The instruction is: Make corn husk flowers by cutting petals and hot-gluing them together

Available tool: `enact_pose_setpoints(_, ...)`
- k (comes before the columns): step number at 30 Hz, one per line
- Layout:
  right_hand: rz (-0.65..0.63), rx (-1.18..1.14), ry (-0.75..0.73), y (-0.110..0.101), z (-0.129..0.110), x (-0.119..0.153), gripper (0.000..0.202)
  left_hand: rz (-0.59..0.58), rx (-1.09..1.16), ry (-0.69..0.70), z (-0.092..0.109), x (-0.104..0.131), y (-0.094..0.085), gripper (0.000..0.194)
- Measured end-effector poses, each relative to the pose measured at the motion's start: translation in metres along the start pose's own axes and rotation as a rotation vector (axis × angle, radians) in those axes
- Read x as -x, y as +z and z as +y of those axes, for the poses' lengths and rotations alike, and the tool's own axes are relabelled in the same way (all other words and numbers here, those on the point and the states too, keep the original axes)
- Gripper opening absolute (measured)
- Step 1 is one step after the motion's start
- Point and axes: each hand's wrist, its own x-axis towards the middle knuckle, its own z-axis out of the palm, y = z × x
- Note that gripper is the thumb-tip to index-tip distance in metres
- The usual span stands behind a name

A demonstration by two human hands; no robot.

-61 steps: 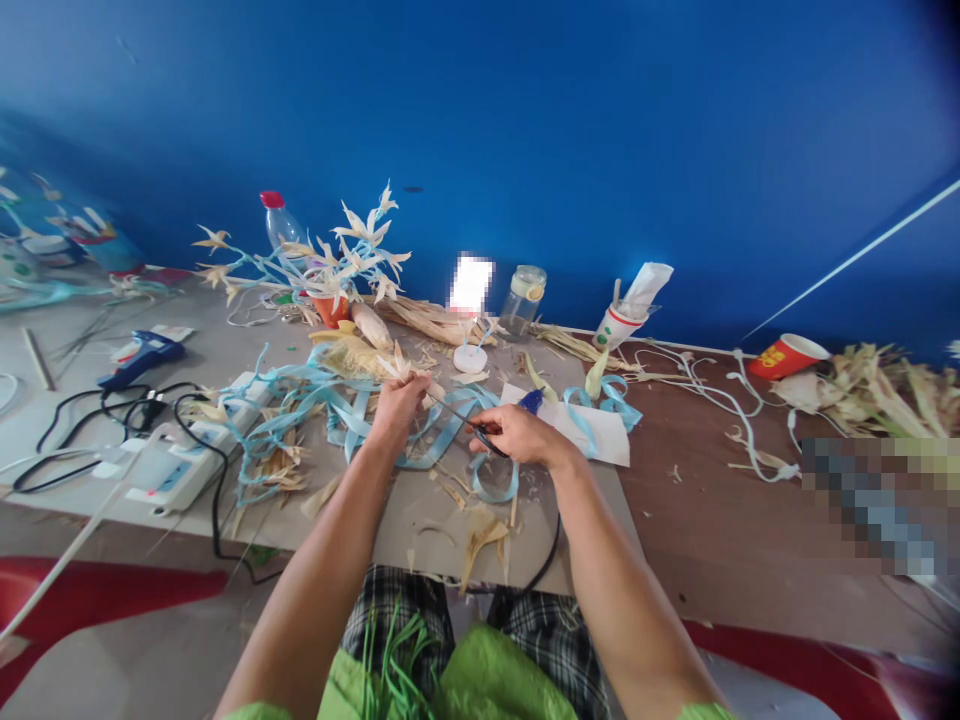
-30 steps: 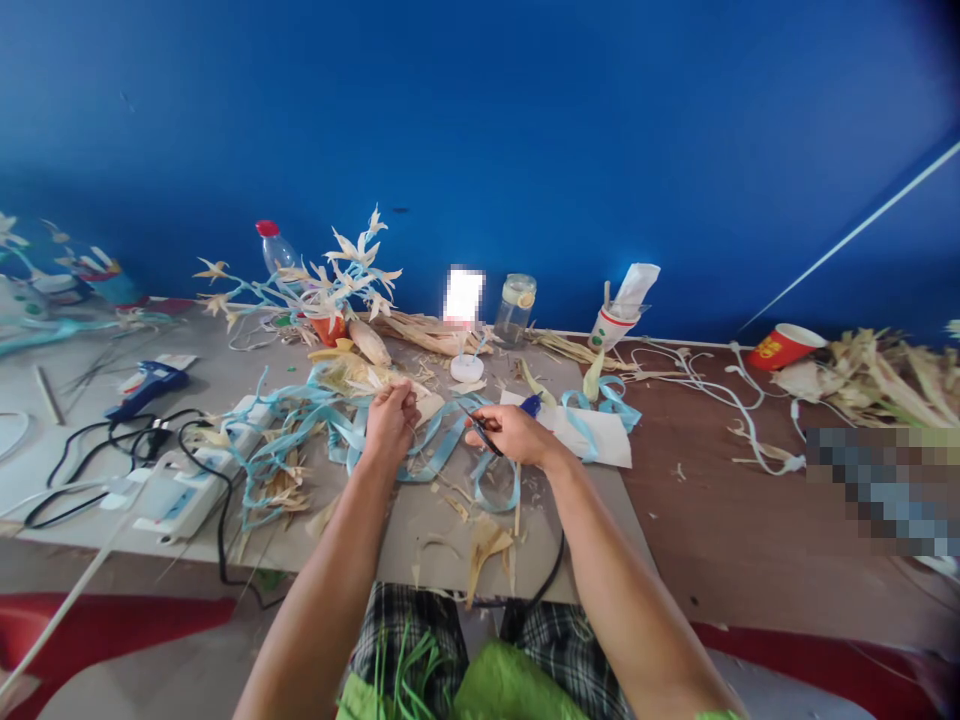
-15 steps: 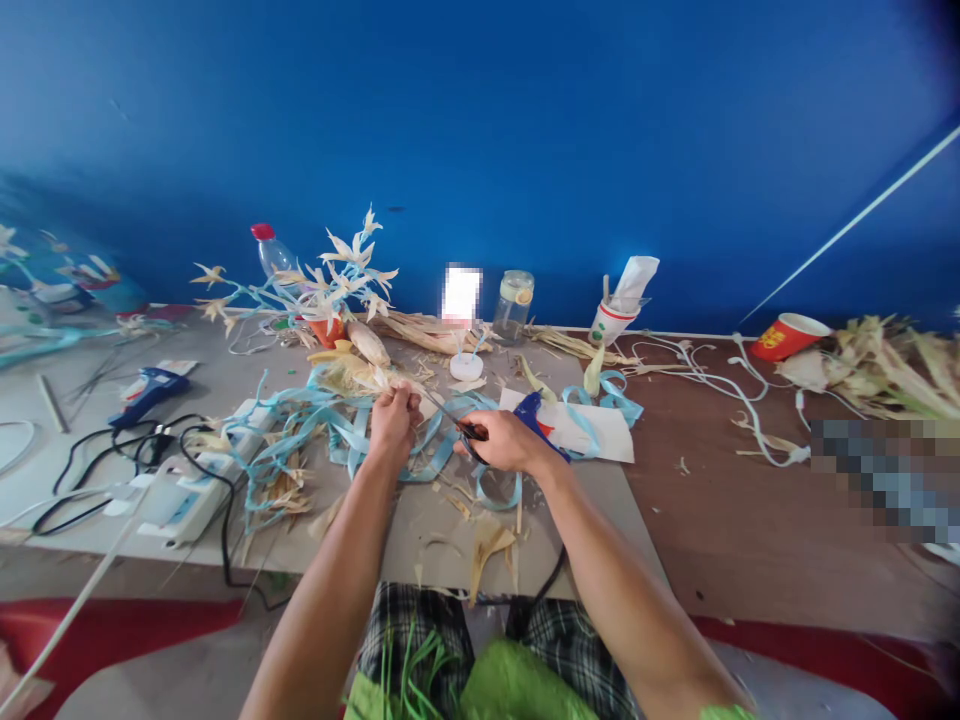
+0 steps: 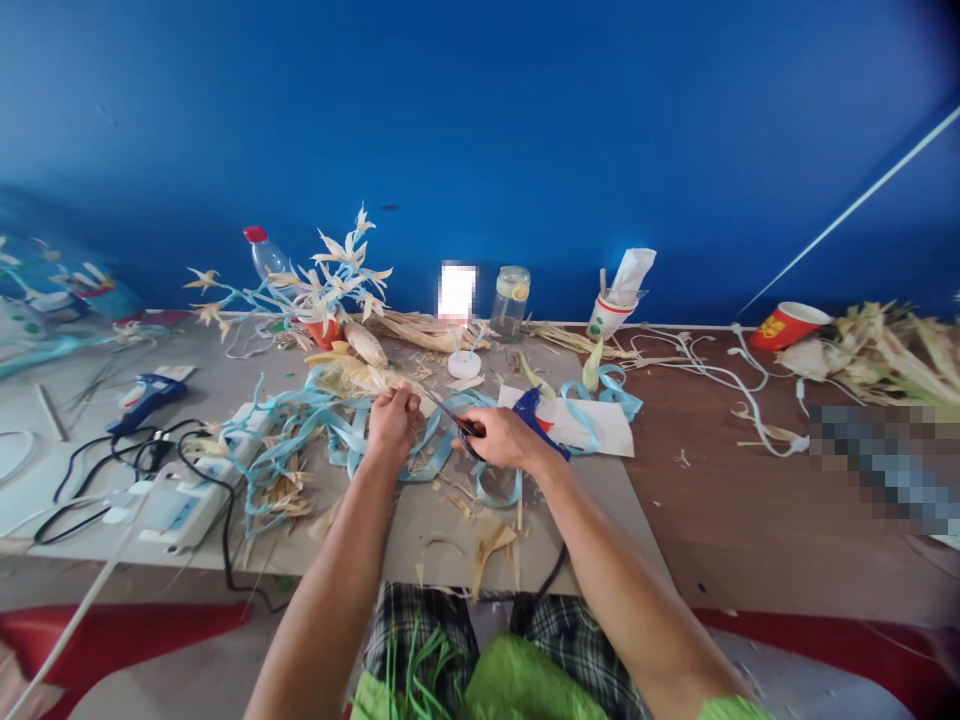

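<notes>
My right hand (image 4: pixel 499 437) is closed round the handles of a pair of scissors (image 4: pixel 471 430). Their blades point up and left toward my left hand (image 4: pixel 395 418). That hand is pinched shut on a pale piece of corn husk (image 4: pixel 379 382), whose end shows above the fingers; the rest is hidden. Under and around both hands lie light blue ribbons (image 4: pixel 345 430). To the right of my right hand a blue glue gun (image 4: pixel 536 415) rests on a white sheet (image 4: pixel 611 430). Husk scraps (image 4: pixel 491 545) are strewn on the table in front of me.
At the back left, husk flowers on blue stems (image 4: pixel 345 255) stand in an orange cup (image 4: pixel 324 330). A power strip (image 4: pixel 199 495) with black cords and a second glue gun (image 4: pixel 146 400) lie left. A glass jar (image 4: pixel 511 300) and a red cup (image 4: pixel 787 325) stand along the wall.
The view has shifted very slightly. Both hands keep nearly the same pose, with the scissors still beside the husk in my left hand.
</notes>
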Motion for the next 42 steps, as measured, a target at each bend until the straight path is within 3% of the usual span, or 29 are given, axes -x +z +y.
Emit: enact_pose_setpoints(42, 0.004, 0.023, -0.048, -0.0014, -0.0008, -0.0002, 0.012, -0.046, 0.041, -0.017, -0.0005, -0.0009, -0.003, 0.032)
